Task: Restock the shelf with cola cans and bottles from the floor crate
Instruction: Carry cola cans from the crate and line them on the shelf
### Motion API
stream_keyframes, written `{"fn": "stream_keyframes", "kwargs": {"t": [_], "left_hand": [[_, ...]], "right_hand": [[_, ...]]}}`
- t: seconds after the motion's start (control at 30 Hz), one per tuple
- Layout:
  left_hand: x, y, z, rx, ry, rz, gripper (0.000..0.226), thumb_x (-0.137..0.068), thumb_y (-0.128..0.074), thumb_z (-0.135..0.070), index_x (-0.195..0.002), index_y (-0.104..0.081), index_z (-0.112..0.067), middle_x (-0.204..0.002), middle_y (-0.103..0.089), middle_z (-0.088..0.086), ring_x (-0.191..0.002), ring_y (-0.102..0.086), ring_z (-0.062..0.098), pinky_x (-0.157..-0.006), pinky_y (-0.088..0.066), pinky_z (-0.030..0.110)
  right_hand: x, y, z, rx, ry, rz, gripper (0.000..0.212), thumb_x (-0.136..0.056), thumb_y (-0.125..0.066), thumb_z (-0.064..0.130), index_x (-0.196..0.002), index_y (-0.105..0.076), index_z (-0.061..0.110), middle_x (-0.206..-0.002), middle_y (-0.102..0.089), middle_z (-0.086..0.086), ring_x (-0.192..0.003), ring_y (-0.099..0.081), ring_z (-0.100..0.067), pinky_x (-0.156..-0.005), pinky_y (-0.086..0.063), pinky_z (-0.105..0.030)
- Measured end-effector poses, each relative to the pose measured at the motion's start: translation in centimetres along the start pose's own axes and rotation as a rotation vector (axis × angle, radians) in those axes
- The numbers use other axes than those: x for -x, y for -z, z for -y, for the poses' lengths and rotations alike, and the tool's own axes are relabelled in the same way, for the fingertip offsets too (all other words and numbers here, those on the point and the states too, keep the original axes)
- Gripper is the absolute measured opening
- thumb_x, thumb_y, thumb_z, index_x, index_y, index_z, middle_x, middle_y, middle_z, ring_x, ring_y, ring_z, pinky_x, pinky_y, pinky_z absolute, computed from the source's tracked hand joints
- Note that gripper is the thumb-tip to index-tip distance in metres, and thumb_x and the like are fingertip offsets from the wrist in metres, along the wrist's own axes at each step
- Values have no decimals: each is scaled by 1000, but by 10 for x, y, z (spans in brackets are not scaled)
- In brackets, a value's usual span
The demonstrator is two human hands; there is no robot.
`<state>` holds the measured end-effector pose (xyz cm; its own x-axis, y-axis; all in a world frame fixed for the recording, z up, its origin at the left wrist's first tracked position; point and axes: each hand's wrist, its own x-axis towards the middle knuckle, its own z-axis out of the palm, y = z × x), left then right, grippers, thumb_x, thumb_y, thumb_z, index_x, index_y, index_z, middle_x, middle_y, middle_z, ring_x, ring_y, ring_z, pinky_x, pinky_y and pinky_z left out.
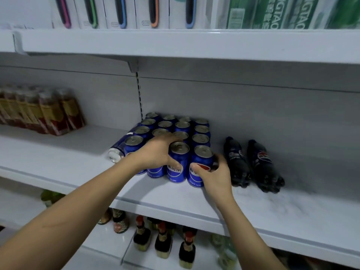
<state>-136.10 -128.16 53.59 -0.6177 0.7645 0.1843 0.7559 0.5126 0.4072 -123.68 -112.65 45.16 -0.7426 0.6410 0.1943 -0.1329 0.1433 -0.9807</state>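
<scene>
Several blue cola cans point(173, 125) stand in rows on the white middle shelf point(272, 209). One can point(116, 152) lies on its side at the left of the block. My left hand point(157, 151) is curled round a front-row can point(178, 162), thumb on its label. My right hand point(216, 174) grips the front right can point(201, 164) from its right side. Two dark cola bottles point(253, 164) stand on the shelf just right of my right hand. The floor crate is out of view.
Shrink-wrapped red and yellow bottles point(39, 110) sit at the shelf's far left. The shelf above point(175, 41) holds white boxes and green cartons. Dark bottles with red caps point(163, 240) stand on the lower shelf. Bare shelf surface lies right of the cola bottles.
</scene>
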Motion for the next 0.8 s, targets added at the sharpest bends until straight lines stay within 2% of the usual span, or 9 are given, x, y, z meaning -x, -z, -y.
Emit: {"fn": "stream_keyframes", "kwargs": {"t": [0.07, 0.17, 0.3, 0.47, 0.53, 0.63, 0.7, 0.8], "left_hand": [[-1, 2, 0, -18, -7, 9, 92, -71, -88, -38, -149, -40, -33, -140, -51, -5, -125, -45, 14, -92, -35, 22], [-2, 6, 3, -62, -5, 29, 90, -72, -87, -40, -149, -40, -32, -140, -48, -1, -129, -42, 19, -95, -35, 25], [-1, 7, 5, -69, -15, 61, 89, -75, -85, -40, -150, -38, -32, -143, -41, 2, -131, -40, 23, -102, -36, 29], [-7, 12, 8, -52, 29, 113, 83, -73, -86, -41, -144, -45, -30, -141, -46, -4, -127, -46, 18, -98, -40, 27], [-7, 14, 9, -36, 27, 131, 83, -74, -86, -39, -144, -44, -30, -141, -46, -6, -128, -46, 17, -98, -39, 26], [-6, 14, 8, -34, 1, 122, 84, -76, -85, -37, -148, -42, -29, -146, -44, -3, -132, -43, 18, -98, -35, 23], [-3, 13, 8, -42, -17, 126, 88, -76, -84, -40, -150, -38, -32, -143, -46, -1, -131, -42, 21, -101, -37, 27], [3, 7, 10, -76, -52, 86, 96, -68, -83, -51, -150, -34, -39, -134, -49, -1, -125, -42, 23, -104, -42, 40]], "right_hand": [[2, -2, 1, 45, 29, -13, 62, -72, -89, 25, -123, -54, 31, -116, -64, 12, -104, -64, -5, -83, -55, -22], [5, -2, -8, 131, 39, -9, 70, -72, -88, 30, -132, -51, 30, -124, -60, 11, -109, -60, -5, -89, -54, -27], [12, 0, -25, 250, 21, 3, 67, -70, -89, 26, -123, -49, 36, -123, -60, 9, -104, -62, -3, -88, -57, -30], [14, 3, -22, 272, -14, 39, 62, -73, -88, 20, -118, -48, 37, -110, -60, 21, -97, -59, 8, -72, -47, -12], [14, 2, -21, 287, -22, 46, 61, -75, -87, 18, -117, -48, 37, -105, -58, 25, -93, -57, 12, -67, -45, -9], [17, 0, -20, 318, -9, 41, 58, -77, -85, 18, -119, -49, 36, -108, -58, 22, -93, -56, 13, -68, -45, -9], [18, -1, -18, 324, -14, 42, 57, -78, -84, 17, -120, -50, 34, -109, -59, 20, -93, -57, 10, -70, -44, -9], [21, -1, -8, 371, -36, 54, 55, -79, -82, 14, -123, -52, 28, -104, -59, 20, -91, -59, 6, -66, -43, -7]]}}
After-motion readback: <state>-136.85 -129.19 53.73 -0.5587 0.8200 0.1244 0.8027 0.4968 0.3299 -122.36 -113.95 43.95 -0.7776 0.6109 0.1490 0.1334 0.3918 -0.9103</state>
